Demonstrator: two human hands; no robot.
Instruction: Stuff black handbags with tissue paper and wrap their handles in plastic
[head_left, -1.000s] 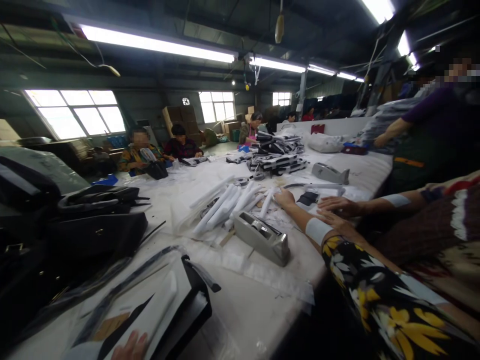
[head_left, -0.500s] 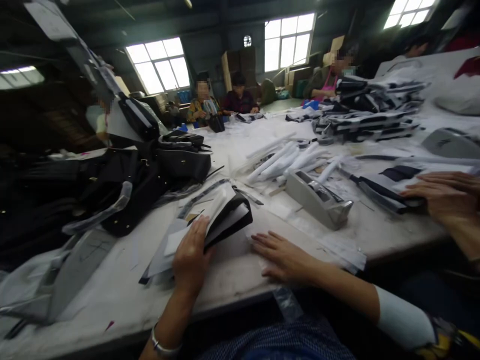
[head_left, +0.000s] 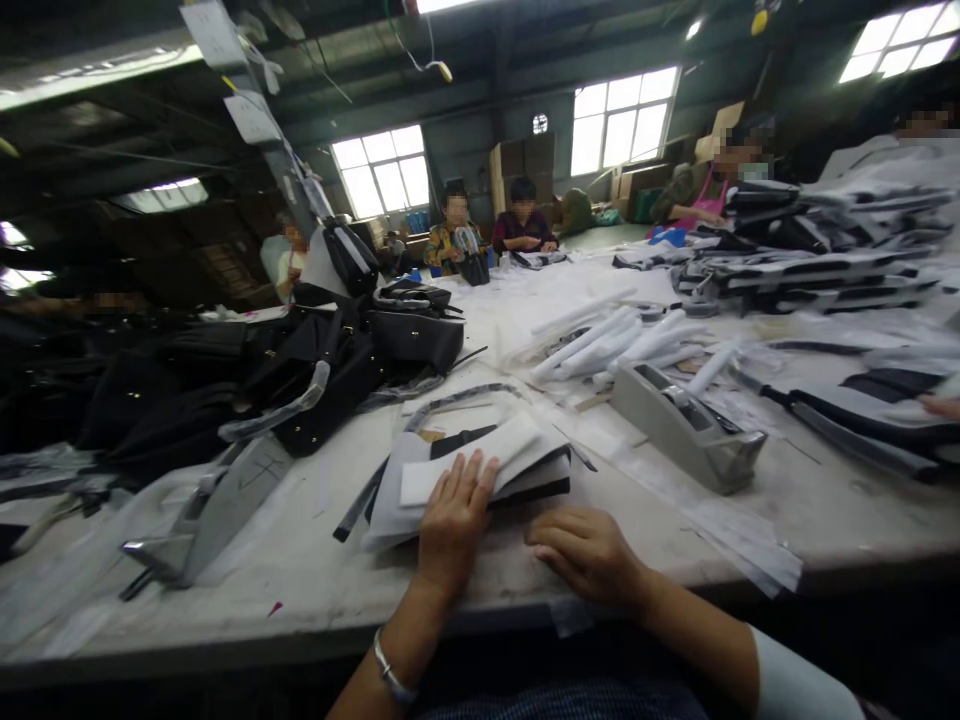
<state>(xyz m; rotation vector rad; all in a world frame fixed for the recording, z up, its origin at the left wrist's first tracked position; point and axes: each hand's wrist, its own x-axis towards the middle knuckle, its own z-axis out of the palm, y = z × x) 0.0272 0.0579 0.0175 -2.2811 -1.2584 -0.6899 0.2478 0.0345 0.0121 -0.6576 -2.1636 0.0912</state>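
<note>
Four fingers (head_left: 465, 485) of the left hand (head_left: 450, 535) lie apart on white sheeting (head_left: 507, 438); the right hand (head_left: 589, 550) curls closed nearby.

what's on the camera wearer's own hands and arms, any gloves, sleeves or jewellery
The left hand is ungloved, with a narrow, silvery metal bangle around the wrist and a bare forearm in view. The right hand is ungloved too; a plain, pale bluish-white sleeve band covers part of that forearm.

A white strip (head_left: 517, 438) lies slantwise across a black bag (head_left: 541, 480).
</note>
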